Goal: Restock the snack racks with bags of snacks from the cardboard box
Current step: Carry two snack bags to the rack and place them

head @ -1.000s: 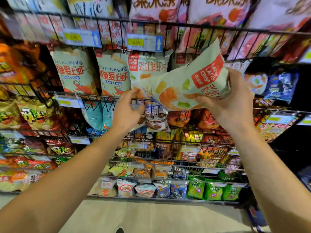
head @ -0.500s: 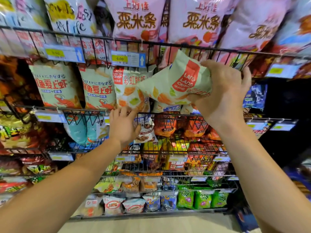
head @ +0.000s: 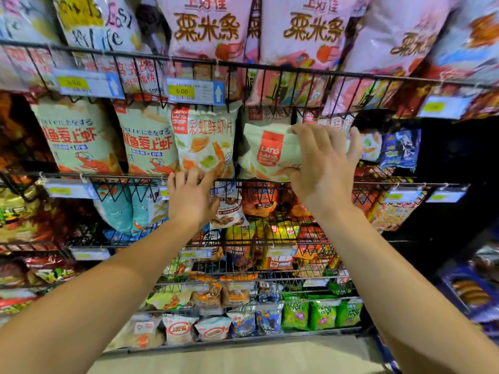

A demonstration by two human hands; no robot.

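Observation:
My right hand (head: 321, 168) grips a pale green Lang Lang Crisp snack bag (head: 267, 152), tilted on its side, inside the second wire shelf (head: 324, 184) of the rack. An identical bag (head: 205, 141) stands upright just left of it. My left hand (head: 190, 195) rests on the front wire of that shelf below the upright bag, fingers curled over the rail. The cardboard box is out of view.
Large pink corn-stick bags (head: 208, 31) fill the top shelf above a 6.00 price tag (head: 195, 91). Two cream shrimp-snack bags (head: 78, 139) stand to the left. Lower shelves hold several small packets, green ones (head: 321, 314) at the bottom. Dark gap at right (head: 445, 157).
My right hand has lowered the bag from in front of the upper rail into the second shelf, beside the upright bag. My left hand has risen to the shelf's front wire.

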